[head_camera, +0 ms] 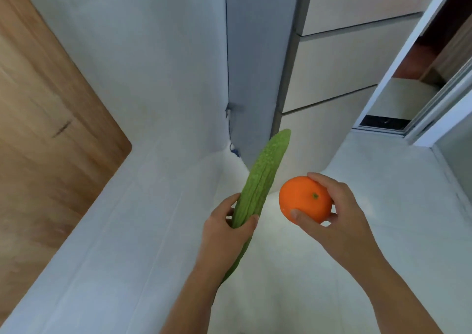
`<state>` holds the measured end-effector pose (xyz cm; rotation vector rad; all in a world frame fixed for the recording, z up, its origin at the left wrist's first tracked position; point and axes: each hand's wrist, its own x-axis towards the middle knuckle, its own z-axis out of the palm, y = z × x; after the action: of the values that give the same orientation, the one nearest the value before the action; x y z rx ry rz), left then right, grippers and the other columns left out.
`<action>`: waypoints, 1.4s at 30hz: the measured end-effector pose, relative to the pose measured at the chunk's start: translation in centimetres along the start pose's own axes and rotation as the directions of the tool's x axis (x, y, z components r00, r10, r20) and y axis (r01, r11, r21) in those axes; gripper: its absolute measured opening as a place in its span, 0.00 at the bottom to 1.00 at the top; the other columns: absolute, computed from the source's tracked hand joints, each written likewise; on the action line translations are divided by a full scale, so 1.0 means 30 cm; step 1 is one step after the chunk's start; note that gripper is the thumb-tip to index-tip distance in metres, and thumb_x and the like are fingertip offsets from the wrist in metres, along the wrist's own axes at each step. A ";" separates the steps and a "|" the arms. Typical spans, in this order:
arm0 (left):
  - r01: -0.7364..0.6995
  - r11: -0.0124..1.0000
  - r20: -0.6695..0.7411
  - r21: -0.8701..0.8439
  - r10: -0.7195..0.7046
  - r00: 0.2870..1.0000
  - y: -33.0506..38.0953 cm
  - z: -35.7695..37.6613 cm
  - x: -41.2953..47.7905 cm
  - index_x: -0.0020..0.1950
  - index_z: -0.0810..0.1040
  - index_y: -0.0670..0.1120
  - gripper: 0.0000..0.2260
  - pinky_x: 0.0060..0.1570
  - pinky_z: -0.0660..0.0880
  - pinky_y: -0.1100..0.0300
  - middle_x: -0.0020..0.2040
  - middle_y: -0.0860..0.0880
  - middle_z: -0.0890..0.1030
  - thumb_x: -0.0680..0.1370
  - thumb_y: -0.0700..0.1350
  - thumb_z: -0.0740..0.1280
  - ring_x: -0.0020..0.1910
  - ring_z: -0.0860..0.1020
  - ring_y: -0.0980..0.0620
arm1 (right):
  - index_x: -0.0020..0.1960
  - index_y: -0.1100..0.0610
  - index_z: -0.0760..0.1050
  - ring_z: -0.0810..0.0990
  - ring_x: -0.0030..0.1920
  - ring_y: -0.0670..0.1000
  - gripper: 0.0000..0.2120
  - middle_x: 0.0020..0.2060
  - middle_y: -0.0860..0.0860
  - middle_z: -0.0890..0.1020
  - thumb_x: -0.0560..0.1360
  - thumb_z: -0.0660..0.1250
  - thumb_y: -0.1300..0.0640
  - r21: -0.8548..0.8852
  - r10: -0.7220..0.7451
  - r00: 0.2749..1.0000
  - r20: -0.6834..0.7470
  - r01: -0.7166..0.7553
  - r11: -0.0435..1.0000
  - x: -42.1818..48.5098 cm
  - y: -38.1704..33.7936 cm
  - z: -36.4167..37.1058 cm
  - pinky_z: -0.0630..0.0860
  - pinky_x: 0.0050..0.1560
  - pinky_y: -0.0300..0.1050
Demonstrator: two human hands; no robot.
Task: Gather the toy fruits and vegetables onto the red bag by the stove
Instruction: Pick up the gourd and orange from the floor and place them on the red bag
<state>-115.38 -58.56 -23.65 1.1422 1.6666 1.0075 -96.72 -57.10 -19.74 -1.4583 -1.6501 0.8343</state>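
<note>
My left hand point(227, 229) is shut on a long bumpy green toy gourd point(263, 177), gripping it near its lower half so its tip points up and away toward the wall corner. To its right, my right hand point(334, 211) holds a round toy orange point(305, 202) between thumb and fingers, its green stem dot facing me. Both toys are lifted above the white counter point(281, 257). The red bag and the stove are out of view.
A wooden cabinet panel point(46, 129) fills the left side. White tiled walls meet in a corner point(229, 144) straight ahead. A window frame with a sliding track point(398, 124) sits at the upper right above a white ledge.
</note>
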 end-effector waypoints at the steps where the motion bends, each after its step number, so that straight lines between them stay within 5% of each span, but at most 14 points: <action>1: -0.011 1.000 0.023 0.004 0.011 1.000 0.006 0.003 0.012 0.63 0.73 0.57 0.20 0.31 0.72 0.71 0.45 0.55 0.78 0.71 0.48 0.71 0.38 0.78 0.58 | 0.58 0.37 0.65 0.69 0.54 0.33 0.30 0.57 0.43 0.68 0.64 0.75 0.55 -0.002 0.008 1.000 -0.019 -0.008 1.000 -0.002 0.000 -0.004 0.70 0.41 0.31; 17: -0.172 0.983 0.362 0.058 0.140 0.922 0.146 0.283 0.045 0.65 0.72 0.56 0.21 0.35 0.74 0.71 0.48 0.57 0.77 0.72 0.49 0.70 0.43 0.77 0.58 | 0.57 0.38 0.66 0.68 0.51 0.28 0.29 0.56 0.46 0.70 0.64 0.75 0.56 0.007 0.156 0.926 -0.345 -0.163 0.987 -0.096 0.120 -0.239 0.71 0.40 0.26; 28: -0.293 0.953 0.533 0.077 0.209 0.820 0.336 0.800 0.011 0.57 0.75 0.58 0.15 0.37 0.74 0.68 0.45 0.57 0.79 0.72 0.48 0.69 0.39 0.77 0.62 | 0.59 0.39 0.67 0.68 0.50 0.29 0.28 0.55 0.46 0.70 0.64 0.75 0.56 0.081 0.256 0.813 -0.522 -0.252 0.964 -0.160 0.365 -0.663 0.69 0.42 0.30; 38: -0.495 0.869 0.701 0.006 0.349 0.622 0.598 1.461 -0.089 0.46 0.73 0.69 0.17 0.41 0.76 0.61 0.43 0.56 0.79 0.69 0.46 0.71 0.40 0.77 0.59 | 0.58 0.39 0.68 0.69 0.48 0.28 0.27 0.53 0.46 0.70 0.65 0.74 0.56 0.158 0.315 0.594 -0.740 -0.302 0.940 -0.233 0.624 -1.169 0.68 0.39 0.22; 42: -0.501 0.865 0.736 -0.007 0.344 0.583 0.605 1.649 -0.147 0.53 0.74 0.64 0.17 0.43 0.76 0.60 0.46 0.55 0.79 0.69 0.47 0.72 0.42 0.78 0.59 | 0.59 0.41 0.68 0.68 0.48 0.27 0.27 0.53 0.46 0.70 0.65 0.74 0.56 0.179 0.343 0.530 -0.776 -0.335 0.925 -0.296 0.703 -1.298 0.66 0.40 0.20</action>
<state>-63.13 -50.83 -21.17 1.8514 0.8602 0.5174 -52.04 -63.70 -19.85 -1.8124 -0.6677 0.2565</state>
